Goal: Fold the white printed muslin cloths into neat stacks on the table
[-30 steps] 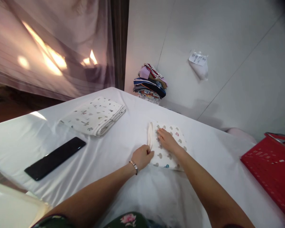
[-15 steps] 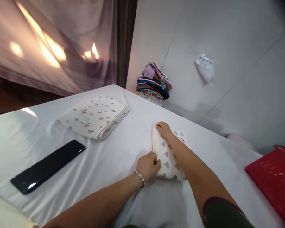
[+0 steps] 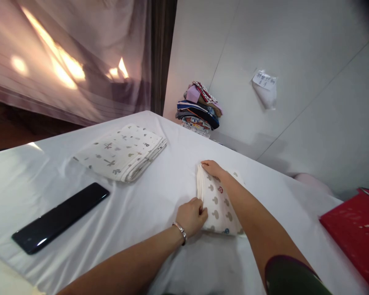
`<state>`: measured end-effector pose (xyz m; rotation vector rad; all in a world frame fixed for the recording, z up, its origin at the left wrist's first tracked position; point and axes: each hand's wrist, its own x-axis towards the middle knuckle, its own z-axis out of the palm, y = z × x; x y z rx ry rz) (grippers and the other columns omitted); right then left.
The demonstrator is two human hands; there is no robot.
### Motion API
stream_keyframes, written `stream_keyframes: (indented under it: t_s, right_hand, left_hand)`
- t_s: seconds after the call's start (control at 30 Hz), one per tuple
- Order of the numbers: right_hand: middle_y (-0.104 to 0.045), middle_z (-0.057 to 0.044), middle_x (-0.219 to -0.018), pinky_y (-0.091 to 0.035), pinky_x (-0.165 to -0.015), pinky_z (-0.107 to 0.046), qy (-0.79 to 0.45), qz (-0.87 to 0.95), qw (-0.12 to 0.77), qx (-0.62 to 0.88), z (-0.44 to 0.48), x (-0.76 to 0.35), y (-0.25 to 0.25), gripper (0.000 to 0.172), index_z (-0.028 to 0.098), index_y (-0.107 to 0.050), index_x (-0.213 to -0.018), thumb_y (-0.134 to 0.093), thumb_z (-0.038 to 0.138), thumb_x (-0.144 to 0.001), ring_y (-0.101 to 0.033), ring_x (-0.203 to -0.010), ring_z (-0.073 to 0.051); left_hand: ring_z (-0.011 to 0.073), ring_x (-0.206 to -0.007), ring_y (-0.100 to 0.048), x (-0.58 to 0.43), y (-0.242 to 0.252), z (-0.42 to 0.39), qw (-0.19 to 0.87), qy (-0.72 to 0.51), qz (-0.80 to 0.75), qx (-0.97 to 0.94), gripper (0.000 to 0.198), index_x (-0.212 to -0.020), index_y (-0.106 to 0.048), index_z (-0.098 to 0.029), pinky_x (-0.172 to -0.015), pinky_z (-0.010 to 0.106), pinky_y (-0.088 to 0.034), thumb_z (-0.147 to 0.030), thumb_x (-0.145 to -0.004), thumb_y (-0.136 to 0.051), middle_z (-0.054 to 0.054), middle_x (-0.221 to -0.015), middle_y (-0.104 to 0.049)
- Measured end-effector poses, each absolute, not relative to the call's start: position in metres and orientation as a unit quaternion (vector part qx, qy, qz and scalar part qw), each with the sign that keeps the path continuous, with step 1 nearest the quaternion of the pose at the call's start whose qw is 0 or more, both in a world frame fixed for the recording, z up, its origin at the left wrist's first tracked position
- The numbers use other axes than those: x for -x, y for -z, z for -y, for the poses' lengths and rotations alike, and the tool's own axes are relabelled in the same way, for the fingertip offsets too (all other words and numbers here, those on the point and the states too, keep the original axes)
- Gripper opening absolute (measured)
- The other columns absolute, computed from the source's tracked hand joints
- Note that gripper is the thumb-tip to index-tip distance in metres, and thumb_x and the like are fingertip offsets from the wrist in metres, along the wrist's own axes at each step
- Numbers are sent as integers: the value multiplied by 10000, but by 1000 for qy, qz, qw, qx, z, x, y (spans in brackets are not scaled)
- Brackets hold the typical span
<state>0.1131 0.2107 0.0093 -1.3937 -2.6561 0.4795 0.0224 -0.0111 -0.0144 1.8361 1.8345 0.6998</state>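
Note:
A folded white cloth (image 3: 218, 200) with a grey mushroom print lies on the white-covered table, its layered edge facing left. My left hand (image 3: 192, 215), a silver bracelet at its wrist, is closed on the near corner of that edge. At the far corner, my right hand (image 3: 213, 169) pinches the same layers between thumb and fingers. My right forearm covers part of the cloth. Another folded cloth (image 3: 126, 149), white with small plant-like prints, rests apart to the left.
On the left of the white sheet (image 3: 135, 221) lies a glossy black slab (image 3: 61, 217). Beyond the far edge stands a stack of folded clothes (image 3: 199, 106). A plastic-sleeved note (image 3: 265, 88) hangs on the grey wall. Something red (image 3: 353, 233) is at the right, a sheer curtain (image 3: 80, 49) at upper left.
My right hand has shifted slightly down and flattened along the cloth's far corner. My left hand keeps its grip in nearly the same spot.

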Motion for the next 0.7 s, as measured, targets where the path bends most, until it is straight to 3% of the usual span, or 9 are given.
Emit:
stream_keyframes:
  t_s: [0.23,0.47,0.7]
  right_hand:
    - [-559,-52,-1223,-344,-964,-244,-166,889,34,426,-216,-106,-14,383,162,-598,-1141,-416,166,-804,-514,-1100,-167]
    - [-643,-52,-1079,-398,-865,-247,-177,890,-26,420,-224,-99,-18,281,183,-673,-925,-484,105,-733,-573,-982,-196]
    - [-645,-65,-1036,-409,-794,-280,-136,861,14,490,-217,-101,-11,254,187,-596,-996,-431,166,-805,-574,-936,-199]
  left_hand:
    - [110,-631,-515,-22,10,13,218,-240,-663,-675,179,-694,-543,-193,-562,251,-276,-305,-792,-443,-4,-743,-574]
    - [103,-618,-510,-22,9,14,216,-240,-664,-674,192,-681,-532,-186,-560,250,-276,-304,-798,-437,-4,-743,-574]
    - [105,-618,-510,-23,11,12,222,-254,-667,-664,190,-676,-518,-189,-560,243,-280,-306,-803,-440,-7,-738,-572]
